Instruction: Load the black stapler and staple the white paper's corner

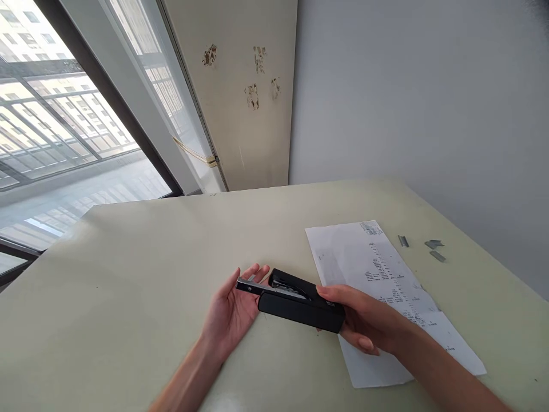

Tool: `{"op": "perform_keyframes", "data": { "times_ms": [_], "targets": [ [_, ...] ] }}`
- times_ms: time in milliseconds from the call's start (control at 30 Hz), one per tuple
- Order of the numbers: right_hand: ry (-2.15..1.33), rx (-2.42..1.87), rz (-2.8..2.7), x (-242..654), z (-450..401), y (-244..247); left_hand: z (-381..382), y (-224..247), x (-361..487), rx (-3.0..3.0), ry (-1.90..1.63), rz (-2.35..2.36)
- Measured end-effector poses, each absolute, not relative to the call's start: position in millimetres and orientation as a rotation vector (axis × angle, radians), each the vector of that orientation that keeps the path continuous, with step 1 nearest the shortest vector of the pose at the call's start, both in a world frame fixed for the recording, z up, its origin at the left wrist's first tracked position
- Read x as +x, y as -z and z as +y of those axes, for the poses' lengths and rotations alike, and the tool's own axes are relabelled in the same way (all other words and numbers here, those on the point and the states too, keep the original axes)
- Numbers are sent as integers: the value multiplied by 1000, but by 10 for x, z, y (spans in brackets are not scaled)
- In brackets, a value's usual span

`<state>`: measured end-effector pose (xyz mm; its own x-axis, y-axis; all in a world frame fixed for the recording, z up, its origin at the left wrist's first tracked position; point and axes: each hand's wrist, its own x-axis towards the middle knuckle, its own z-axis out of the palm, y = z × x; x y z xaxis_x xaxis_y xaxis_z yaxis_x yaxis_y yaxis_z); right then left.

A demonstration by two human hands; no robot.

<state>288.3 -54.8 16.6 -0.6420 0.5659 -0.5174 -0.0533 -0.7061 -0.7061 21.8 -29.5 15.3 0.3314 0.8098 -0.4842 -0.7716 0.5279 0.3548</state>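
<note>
The stapler [295,313] is gripped at one end by the right hand [364,316], above the table [141,286]. Its metal rail [249,287] is extended over the left hand [234,317], which is held wide, palm up; contact cannot be judged. Staples [403,241] are scattered beside the paper [351,252].

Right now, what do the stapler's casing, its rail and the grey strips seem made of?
Casing: probably black plastic, satin, from its soft sheen. Rail: likely polished metal, from its glint. Strips: perhaps metal, being dull grey; too small to confirm.
</note>
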Motion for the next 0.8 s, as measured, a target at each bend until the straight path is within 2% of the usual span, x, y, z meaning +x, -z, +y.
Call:
{"op": "perform_keyframes", "data": {
  "times_ms": [233, 533, 800],
  "targets": [
    [-2305, -1120, -982, 2901, -543, -202, -290, -106, 218, 86, -1032, 691],
    [-2414, -1267, -795, 2914, -541, -188, -299, -48, 195, 230, -1016, 665],
    [-2523, -1034, -621, 2896, -535, -139, -294, -21, 201, 213, -1033, 656]
  ]
}}
